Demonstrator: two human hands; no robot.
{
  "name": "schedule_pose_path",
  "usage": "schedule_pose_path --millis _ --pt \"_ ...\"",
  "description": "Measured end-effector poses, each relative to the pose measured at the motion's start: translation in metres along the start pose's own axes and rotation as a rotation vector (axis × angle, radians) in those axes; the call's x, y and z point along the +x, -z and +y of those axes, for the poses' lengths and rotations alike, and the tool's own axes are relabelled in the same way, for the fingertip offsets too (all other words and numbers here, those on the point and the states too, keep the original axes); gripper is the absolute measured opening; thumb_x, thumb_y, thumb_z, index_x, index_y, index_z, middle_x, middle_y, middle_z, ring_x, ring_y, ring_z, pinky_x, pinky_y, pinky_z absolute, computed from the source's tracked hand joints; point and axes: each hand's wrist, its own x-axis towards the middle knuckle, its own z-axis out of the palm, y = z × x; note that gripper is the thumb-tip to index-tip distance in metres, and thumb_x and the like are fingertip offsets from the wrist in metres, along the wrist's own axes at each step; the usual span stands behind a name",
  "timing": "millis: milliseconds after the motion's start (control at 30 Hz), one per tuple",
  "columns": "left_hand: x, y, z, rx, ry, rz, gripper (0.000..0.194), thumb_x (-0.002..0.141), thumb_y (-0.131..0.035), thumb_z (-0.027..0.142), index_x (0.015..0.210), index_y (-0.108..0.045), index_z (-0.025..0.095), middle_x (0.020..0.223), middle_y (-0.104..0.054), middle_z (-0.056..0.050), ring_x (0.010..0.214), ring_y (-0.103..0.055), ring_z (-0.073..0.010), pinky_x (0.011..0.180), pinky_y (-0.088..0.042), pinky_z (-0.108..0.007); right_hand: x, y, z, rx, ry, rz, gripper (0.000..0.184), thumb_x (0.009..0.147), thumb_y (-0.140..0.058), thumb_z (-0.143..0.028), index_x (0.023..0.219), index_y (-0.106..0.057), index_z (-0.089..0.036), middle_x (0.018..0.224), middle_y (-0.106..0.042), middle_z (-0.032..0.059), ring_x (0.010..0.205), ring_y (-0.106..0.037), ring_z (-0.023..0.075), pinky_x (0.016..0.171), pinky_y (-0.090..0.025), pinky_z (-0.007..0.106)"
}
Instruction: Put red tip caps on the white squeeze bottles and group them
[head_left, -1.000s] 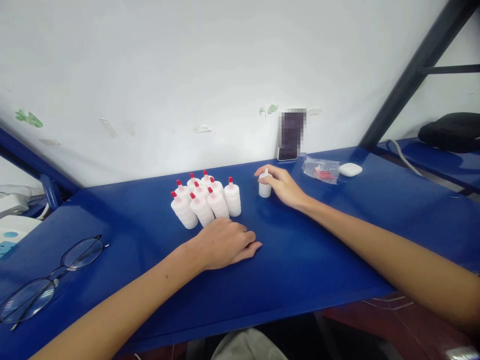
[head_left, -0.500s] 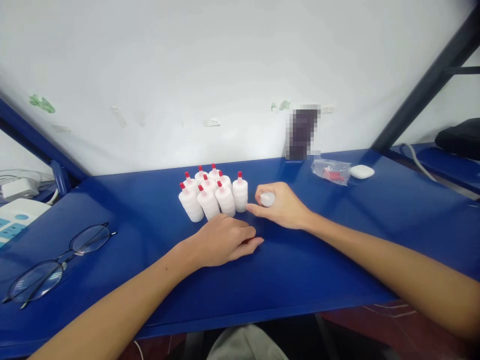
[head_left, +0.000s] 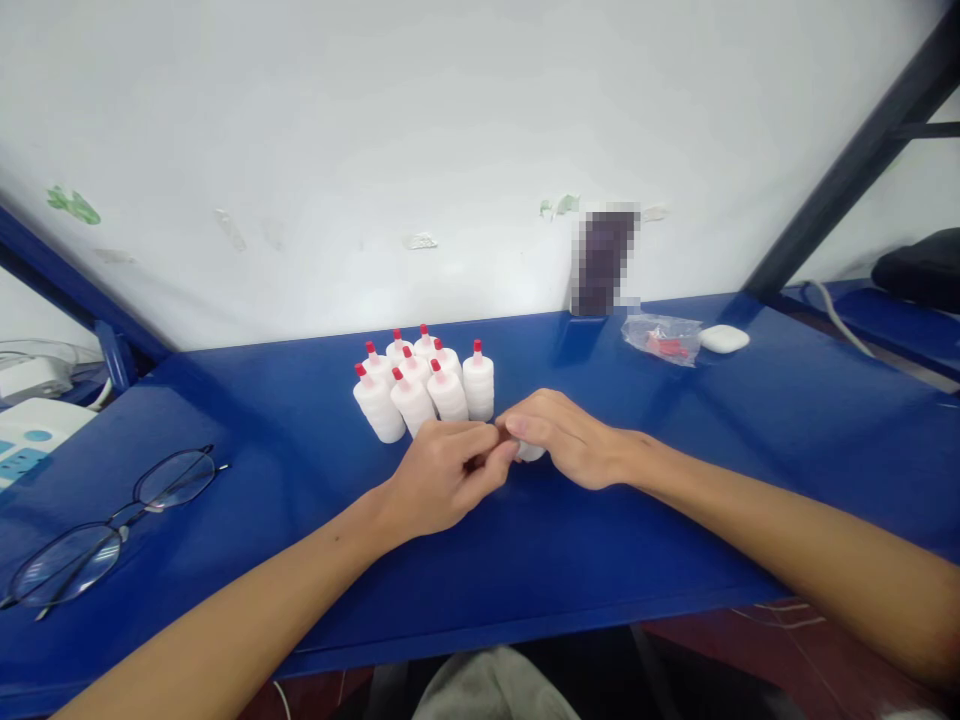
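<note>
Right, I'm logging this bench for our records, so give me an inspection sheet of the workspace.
Surface: blue tabletop, no spill seen
Job's things: nine red-tipped bottles stand grouped; another white bottle is held
Clutter: glasses, clear bag with red pieces, white case
Hands: right hand holds the white bottle; left hand close beside, grip hidden
Cables: pale cable at right
Surroundings: pale wall, tape scraps

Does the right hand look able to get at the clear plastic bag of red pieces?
Probably yes: only bare blue tabletop seems to lie between the right hand and the clear plastic bag. Its fingers, though, are around a white plastic bottle.
</note>
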Motion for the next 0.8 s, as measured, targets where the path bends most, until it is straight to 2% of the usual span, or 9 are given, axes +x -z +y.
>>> schedule_pose_path --millis 133,300,533,800 --pt "-0.0012 -0.0016 -0.0027 0.190 -0.183 -0.014 0.024 0.092 -0.052 0.013 0.067 -0.050 0.015 0.056 -0.048 0.005 0.049 -0.038 -0.0047 0.047 -0.028 -0.021 -0.0009 0.0006 -0.0043 -0.078 0.052 -0.053 0.048 0.101 -0.025 -0.045 0.063 -0.037 -0.018 0.060 -0.040 -0.0034 0.055 -0.035 0.0088 0.058 -0.026 0.026" --pt "0.0009 -0.0006 -0.0036 0.360 -0.316 0.013 0.022 0.089 -0.054 0.013 0.067 -0.051 0.016 0.054 -0.053 0.005 0.046 -0.041 -0.0062 0.046 -0.030 -0.022 -0.0016 0.0029 -0.0050 -0.116 0.034 -0.082 0.046 0.099 -0.034 -0.049 0.064 -0.038 -0.018 0.058 -0.038 -0.0047 0.054 -0.034 0.0081 0.057 -0.025 0.025" --pt "-0.0002 -0.0011 -0.0052 0.372 -0.250 -0.065 0.030 0.091 -0.051 0.018 0.061 -0.047 0.016 0.052 -0.051 0.005 0.044 -0.040 -0.0065 0.045 -0.029 -0.023 -0.0006 0.0052 -0.0009 -0.147 0.043 -0.124 0.046 0.095 -0.040 -0.054 0.066 -0.039 -0.018 0.059 -0.038 -0.0054 0.055 -0.033 0.0080 0.057 -0.025 0.025" --pt "-0.0013 -0.0004 -0.0058 0.321 -0.099 -0.160 0.034 0.094 -0.046 0.022 0.061 -0.050 0.016 0.053 -0.052 0.003 0.045 -0.041 -0.0070 0.045 -0.026 -0.023 0.0013 0.0028 -0.0007 -0.204 0.003 -0.043 0.036 0.089 -0.046 -0.041 0.062 -0.040 -0.019 0.055 -0.038 -0.0058 0.052 -0.030 0.0080 0.054 -0.023 0.026"
